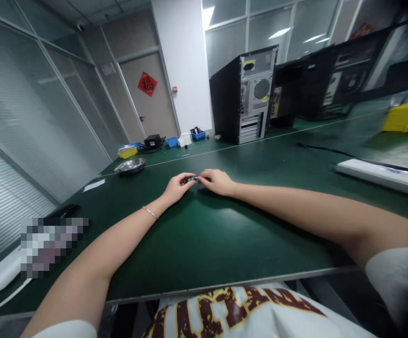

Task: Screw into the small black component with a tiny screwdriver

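Note:
Over the green tabletop, my two hands meet near the middle of the view. My left hand, with a thin bracelet at the wrist, pinches a small green piece that looks like a little circuit board. Its far part is hidden by the fingers. My right hand comes in from the other side, fingers curled and thumb pressed close. Its fingertips are at the right end of the green piece, by a tiny pale bit. Whether they hold a separate part is too small to tell.
A metal bowl stands at the back left, near small blue bins and a black box. A computer tower rises behind my hands. On the right lie a white power strip and a yellow bin.

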The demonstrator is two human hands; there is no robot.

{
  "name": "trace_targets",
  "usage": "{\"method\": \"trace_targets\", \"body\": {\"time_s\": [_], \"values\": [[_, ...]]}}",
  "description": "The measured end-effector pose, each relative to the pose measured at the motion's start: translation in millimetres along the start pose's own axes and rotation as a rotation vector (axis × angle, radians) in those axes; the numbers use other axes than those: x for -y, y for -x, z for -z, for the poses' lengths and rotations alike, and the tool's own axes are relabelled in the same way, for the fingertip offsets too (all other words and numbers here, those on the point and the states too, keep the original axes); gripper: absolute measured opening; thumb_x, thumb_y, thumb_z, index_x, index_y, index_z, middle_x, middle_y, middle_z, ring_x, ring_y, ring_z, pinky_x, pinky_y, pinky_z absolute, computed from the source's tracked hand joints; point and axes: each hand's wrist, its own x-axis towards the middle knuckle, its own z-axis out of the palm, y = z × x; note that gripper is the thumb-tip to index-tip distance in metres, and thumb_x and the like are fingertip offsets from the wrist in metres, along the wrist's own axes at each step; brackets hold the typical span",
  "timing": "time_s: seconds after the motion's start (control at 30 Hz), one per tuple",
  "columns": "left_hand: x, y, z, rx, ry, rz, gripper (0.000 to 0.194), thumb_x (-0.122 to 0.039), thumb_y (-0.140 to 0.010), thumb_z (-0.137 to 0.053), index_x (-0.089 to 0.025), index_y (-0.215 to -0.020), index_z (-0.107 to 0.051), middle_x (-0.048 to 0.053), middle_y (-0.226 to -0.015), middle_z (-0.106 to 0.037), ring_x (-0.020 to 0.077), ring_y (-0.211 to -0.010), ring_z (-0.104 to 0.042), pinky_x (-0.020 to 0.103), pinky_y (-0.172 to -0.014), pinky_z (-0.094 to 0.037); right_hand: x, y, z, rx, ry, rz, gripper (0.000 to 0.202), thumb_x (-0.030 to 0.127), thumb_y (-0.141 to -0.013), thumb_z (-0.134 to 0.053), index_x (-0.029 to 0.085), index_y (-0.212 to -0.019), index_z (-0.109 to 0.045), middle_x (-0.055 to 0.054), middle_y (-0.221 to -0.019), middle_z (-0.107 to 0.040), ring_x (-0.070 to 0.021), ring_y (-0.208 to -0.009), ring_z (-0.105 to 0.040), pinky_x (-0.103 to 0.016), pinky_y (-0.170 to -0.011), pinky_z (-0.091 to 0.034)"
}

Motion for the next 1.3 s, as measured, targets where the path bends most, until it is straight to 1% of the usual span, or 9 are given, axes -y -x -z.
{"method": "trace_targets", "body": {"time_s": [0.07, 0.2, 0.4, 0.57, 0.73, 0.93, 1.07, 1.2, 1.3], "values": [[-2.2, 0.4, 0.9, -0.017, -0.027, -0.003, 0.037, -0.037, -0.081, -0.070, -0.013, -0.110, -0.073, 0.011, -0.101, -0.074, 0.0208, -0.087, -0.065, 0.033, -0.082, -0.050, 0.2, 0.1, 0.2, 0.000, -0.010, -0.013, 0.032, 0.037, -0.098, -0.045, 0.022, -0.093, -0.072, -0.005, -0.097, -0.070, -0.0186, -0.086, -0.061, -0.026, -0.064, -0.036], [-6.6, 1.9, 2.3, -0.057, -0.064, -0.037, 0.035, -0.036, -0.082, -0.069, -0.014, -0.108, -0.074, 0.011, -0.105, -0.074, 0.0223, -0.093, -0.065, 0.033, -0.085, -0.048, 0.6, 0.3, 0.5, -0.001, -0.018, -0.024, 0.031, 0.036, -0.097, -0.046, 0.023, -0.091, -0.072, -0.004, -0.097, -0.070, -0.0189, -0.088, -0.062, -0.026, -0.066, -0.037], [-6.7, 3.0, 3.0, -0.035, -0.072, -0.039, 0.034, -0.036, -0.081, -0.070, -0.015, -0.108, -0.075, 0.010, -0.102, -0.075, 0.0206, -0.087, -0.065, 0.032, -0.082, -0.048, 0.8, 0.6, 1.5, 0.010, -0.025, -0.002, 0.030, 0.036, -0.097, -0.047, 0.022, -0.090, -0.073, -0.005, -0.097, -0.070, -0.0184, -0.087, -0.062, -0.026, -0.067, -0.038], [-4.9, 2.8, 3.9, 0.002, 0.043, 0.028, 0.037, -0.036, -0.077, -0.073, -0.015, -0.107, -0.076, 0.010, -0.099, -0.076, 0.0212, -0.086, -0.066, 0.033, -0.080, -0.050, -1.8, 0.2, 0.9, 0.014, -0.055, 0.032, 0.030, 0.038, -0.097, -0.048, 0.022, -0.093, -0.074, -0.004, -0.095, -0.070, -0.0175, -0.082, -0.061, -0.026, -0.066, -0.038], [-3.3, 3.0, 3.6, 0.043, 0.158, 0.089, 0.040, -0.037, -0.073, -0.077, -0.015, -0.107, -0.076, 0.010, -0.100, -0.076, 0.0221, -0.089, -0.068, 0.036, -0.084, -0.051, -3.5, 0.2, 0.5, 0.029, -0.055, 0.087, 0.032, 0.039, -0.097, -0.047, 0.022, -0.093, -0.074, -0.005, -0.093, -0.070, -0.0178, -0.083, -0.061, -0.026, -0.066, -0.038], [-3.3, 2.7, 4.2, 0.060, 0.245, 0.134, 0.043, -0.036, -0.071, -0.079, -0.015, -0.107, -0.075, 0.010, -0.101, -0.076, 0.0217, -0.091, -0.068, 0.037, -0.087, -0.052, -4.2, 0.2, -0.5, 0.025, -0.091, 0.095, 0.034, 0.040, -0.097, -0.047, 0.022, -0.093, -0.075, -0.004, -0.094, -0.071, -0.0178, -0.084, -0.062, -0.026, -0.068, -0.039], [-2.1, 1.8, 4.9, 0.075, 0.259, 0.130, 0.042, -0.036, -0.071, -0.079, -0.015, -0.108, -0.075, 0.010, -0.100, -0.075, 0.0200, -0.087, -0.067, 0.034, -0.084, -0.051, -3.5, 0.0, -0.5, 0.017, -0.112, 0.075, 0.035, 0.042, -0.097, -0.047, 0.022, -0.093, -0.075, -0.004, -0.094, -0.071, -0.0180, -0.084, -0.062, -0.026, -0.068, -0.040], [0.1, 0.5, 5.5, 0.074, 0.232, 0.115, 0.039, -0.037, -0.076, -0.075, -0.015, -0.108, -0.074, 0.009, -0.099, -0.074, 0.0179, -0.084, -0.064, 0.031, -0.080, -0.050, -1.8, 0.3, 0.3, 0.025, -0.093, 0.072, 0.033, 0.040, -0.097, -0.047, 0.023, -0.096, -0.075, -0.004, -0.094, -0.071, -0.0174, -0.083, -0.061, -0.026, -0.067, -0.039], [1.8, -0.5, 5.3, 0.092, 0.264, 0.122, 0.038, -0.038, -0.079, -0.072, -0.015, -0.109, -0.073, 0.008, -0.102, -0.072, 0.0170, -0.085, -0.064, 0.032, -0.083, -0.050, -0.8, 0.5, 0.4, 0.030, -0.070, 0.068, 0.031, 0.038, -0.096, -0.048, 0.023, -0.096, -0.075, -0.004, -0.093, -0.070, -0.0171, -0.082, -0.061, -0.025, -0.066, -0.038]]}}
